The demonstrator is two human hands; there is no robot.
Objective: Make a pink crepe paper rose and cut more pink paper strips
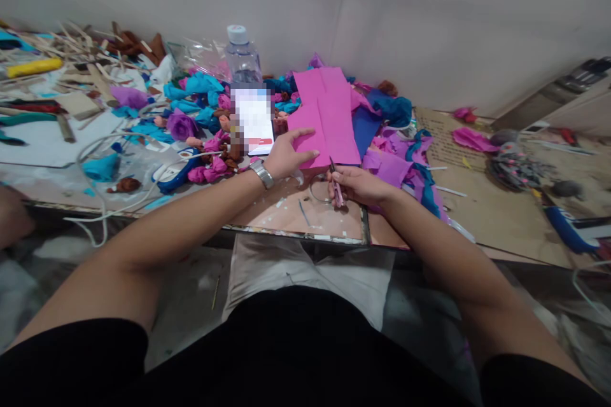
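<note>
A pink paper sheet (327, 117) lies flat on the table in front of me. My left hand (286, 154), with a metal watch on the wrist, rests on the sheet's near left corner with fingers stretched out. My right hand (356, 184) is closed round a small pair of scissors (335, 183), whose dark tip points up at the sheet's near edge. A clear round ring (319, 191) lies on the table between my hands.
A phone (254, 119) leans against a water bottle (242, 58) behind my left hand. Crumpled blue, purple and pink paper flowers (193, 121) cover the left. Wooden sticks (71, 44) lie far left. Blue paper (391, 108) and cardboard (477, 203) are on the right.
</note>
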